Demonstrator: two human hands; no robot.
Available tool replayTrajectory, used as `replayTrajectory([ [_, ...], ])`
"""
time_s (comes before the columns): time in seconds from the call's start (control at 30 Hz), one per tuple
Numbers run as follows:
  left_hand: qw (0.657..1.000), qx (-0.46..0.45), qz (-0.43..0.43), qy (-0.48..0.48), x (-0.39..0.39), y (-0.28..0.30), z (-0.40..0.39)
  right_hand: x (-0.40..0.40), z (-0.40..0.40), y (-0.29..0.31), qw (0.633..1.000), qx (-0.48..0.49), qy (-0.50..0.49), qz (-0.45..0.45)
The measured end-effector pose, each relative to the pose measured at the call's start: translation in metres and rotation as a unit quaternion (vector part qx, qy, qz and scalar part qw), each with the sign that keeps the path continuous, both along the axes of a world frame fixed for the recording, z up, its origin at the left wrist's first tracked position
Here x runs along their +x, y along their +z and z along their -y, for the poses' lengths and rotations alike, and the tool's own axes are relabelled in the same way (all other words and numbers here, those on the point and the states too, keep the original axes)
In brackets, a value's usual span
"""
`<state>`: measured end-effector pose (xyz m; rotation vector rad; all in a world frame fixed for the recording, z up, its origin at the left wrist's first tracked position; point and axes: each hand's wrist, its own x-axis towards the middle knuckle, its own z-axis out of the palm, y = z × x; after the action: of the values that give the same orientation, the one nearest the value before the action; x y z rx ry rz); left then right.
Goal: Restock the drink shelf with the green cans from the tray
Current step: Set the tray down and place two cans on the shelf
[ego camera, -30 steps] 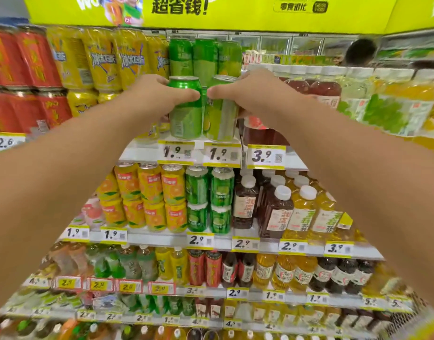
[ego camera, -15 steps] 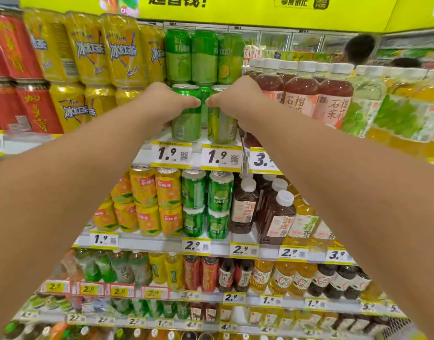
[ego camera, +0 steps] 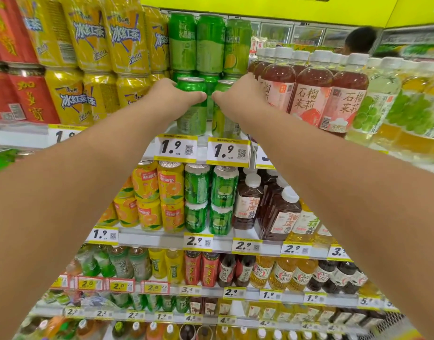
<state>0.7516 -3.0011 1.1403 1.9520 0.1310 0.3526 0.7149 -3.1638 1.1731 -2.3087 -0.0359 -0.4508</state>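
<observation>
Both arms reach up to the top shelf (ego camera: 162,130). My left hand (ego camera: 173,98) grips a green can (ego camera: 192,116) that stands at the shelf's front edge. Beside it, my right hand (ego camera: 238,98) grips a second, lighter green can (ego camera: 222,126), also at the front edge. The two cans stand side by side, nearly touching, above the 1.9 price tags (ego camera: 175,148). Behind them more green cans (ego camera: 210,45) are stacked two high. No tray is in view.
Yellow tea cans (ego camera: 105,45) crowd the shelf to the left and pink-labelled bottles (ego camera: 314,87) to the right. Lower shelves hold orange cans (ego camera: 159,192), green cans (ego camera: 211,192) and bottles. A person's head (ego camera: 360,40) shows at the far right.
The two cans have moved back and down onto the shelf's front edge. The camera has come closer to the shelf. Both hands keep their hold.
</observation>
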Motion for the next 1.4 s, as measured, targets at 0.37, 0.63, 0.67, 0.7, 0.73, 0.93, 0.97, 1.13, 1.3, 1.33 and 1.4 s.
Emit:
replayTrajectory([
  [0.37,0.984,0.162,0.029,0.063,-0.049,-0.007,0.011,-0.053,0.019,-0.051,0.993,-0.104,-0.015,0.049],
  [0.63,0.978,0.201,0.021,0.057,-0.047,-0.011,0.009,-0.038,0.015,-0.053,0.982,-0.168,-0.063,0.065],
  [0.67,0.977,0.205,0.018,0.056,-0.047,-0.011,0.009,-0.036,0.013,-0.053,0.981,-0.172,-0.065,0.06],
  [0.7,0.977,0.206,0.017,0.056,-0.046,-0.011,0.009,-0.034,0.01,-0.052,0.98,-0.176,-0.066,0.058],
  [0.73,0.977,0.204,0.016,0.058,-0.045,-0.011,0.009,-0.032,0.008,-0.05,0.98,-0.178,-0.067,0.054],
  [0.93,0.983,0.176,0.009,0.054,-0.041,-0.008,0.013,-0.018,-0.001,-0.042,0.983,-0.161,-0.087,0.015],
  [0.97,0.983,0.174,0.011,0.055,-0.039,-0.008,0.014,-0.019,-0.002,-0.04,0.982,-0.165,-0.089,0.012],
  [1.13,0.988,0.143,0.002,0.058,-0.021,-0.01,0.02,-0.009,-0.011,-0.036,0.982,-0.154,-0.109,-0.003],
  [1.3,0.989,0.138,-0.005,0.051,-0.011,-0.007,0.028,0.006,-0.015,-0.04,0.986,-0.123,-0.114,-0.01],
  [1.33,0.988,0.142,-0.005,0.052,-0.009,-0.007,0.029,0.009,-0.015,-0.041,0.987,-0.113,-0.115,-0.013],
  [1.4,0.987,0.152,-0.005,0.058,-0.004,-0.007,0.031,0.016,-0.015,-0.042,0.989,-0.094,-0.117,-0.015],
])
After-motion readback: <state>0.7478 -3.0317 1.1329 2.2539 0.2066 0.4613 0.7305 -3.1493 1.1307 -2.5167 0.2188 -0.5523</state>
